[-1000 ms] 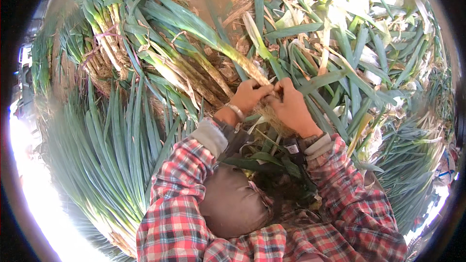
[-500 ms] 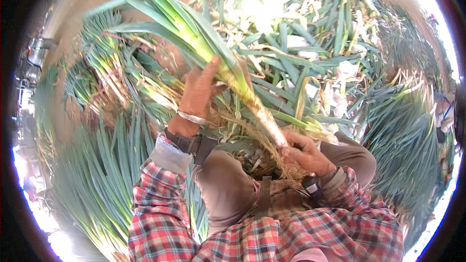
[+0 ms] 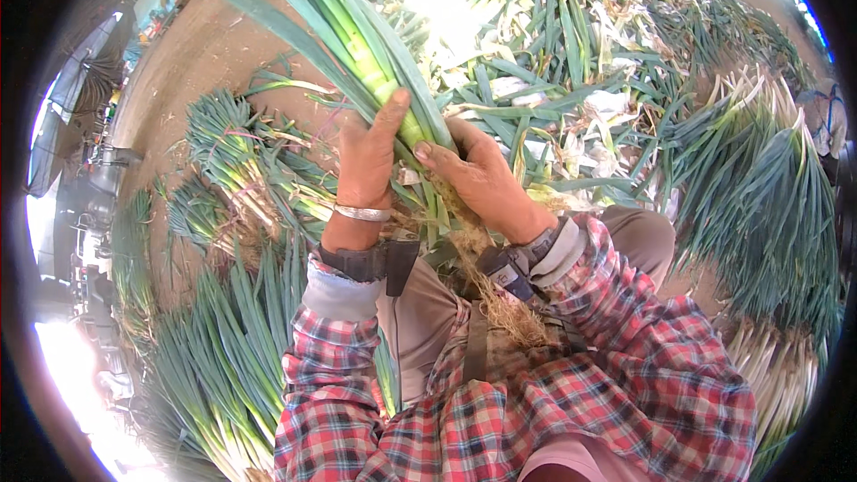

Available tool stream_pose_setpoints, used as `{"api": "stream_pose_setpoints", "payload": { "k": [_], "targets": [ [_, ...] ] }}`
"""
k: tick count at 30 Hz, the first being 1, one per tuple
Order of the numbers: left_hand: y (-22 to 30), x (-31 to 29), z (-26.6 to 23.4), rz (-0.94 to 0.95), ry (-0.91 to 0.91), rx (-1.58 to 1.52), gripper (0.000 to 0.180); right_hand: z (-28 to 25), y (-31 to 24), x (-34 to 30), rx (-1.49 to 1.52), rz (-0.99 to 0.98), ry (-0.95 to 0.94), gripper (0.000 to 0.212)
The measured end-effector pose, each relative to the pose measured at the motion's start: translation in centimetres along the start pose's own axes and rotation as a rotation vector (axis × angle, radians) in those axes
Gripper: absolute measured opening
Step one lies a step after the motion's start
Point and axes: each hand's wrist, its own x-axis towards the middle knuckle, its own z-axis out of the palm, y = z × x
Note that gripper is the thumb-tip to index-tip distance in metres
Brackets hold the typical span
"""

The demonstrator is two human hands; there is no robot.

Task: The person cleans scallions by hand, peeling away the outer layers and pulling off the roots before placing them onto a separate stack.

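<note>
A long green onion (image 3: pixel 364 58) slants across the space in front of me, its leaves fanned toward the upper left. My left hand (image 3: pixel 368 161) is closed around the stalk just below where the leaves part, thumb on top. Right beside it, my right hand (image 3: pixel 486 180) grips the stalk slightly lower, thumb and fingers on the base of the outer leaves. Soil-stained outer skin shows under the right hand, and part of the lower stalk is hidden behind that hand and wrist. The tangled brown roots (image 3: pixel 513 319) hang over my lap.
Stripped leaves and pale peelings lie in a wide heap (image 3: pixel 571 98) ahead. Tied bundles of green onions (image 3: pixel 237 156) rest on the dirt at far left. Nearer left is a pile of long onions (image 3: pixel 223 348); another large pile (image 3: pixel 750 187) stands at right.
My right hand has left the root end and moved up the stalk to beside my left hand. The root end now hangs free, and the head view has shifted slightly.
</note>
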Motion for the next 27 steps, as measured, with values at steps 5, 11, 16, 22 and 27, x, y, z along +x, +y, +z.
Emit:
{"api": "stream_pose_setpoints", "payload": {
  "k": [5,11,16,22,27],
  "targets": [
    [0.1,-1.1,1.7,0.095,-0.005,0.028,0.031,0.1,-0.8,-0.6,0.245,0.101,0.086,0.023],
    [0.3,-1.6,3.4,0.163,-0.034,0.107,0.03,-0.5,-0.4,-1.5,0.409,0.018,0.137,0.03],
    [0.7,-2.2,4.4,0.116,-0.019,0.103,0.03,-0.9,-0.7,-1.7,0.485,0.086,0.182,0.029],
    [-1.6,-2.2,3.9,0.194,-0.039,0.252,0.032,-3.5,2.7,-2.0,-0.103,-0.004,0.171,0.028],
    [0.3,-2.2,2.9,0.1,0.017,0.018,0.033,-10.3,12.7,-8.6,-0.842,0.423,-0.098,0.043]
  ]
}}
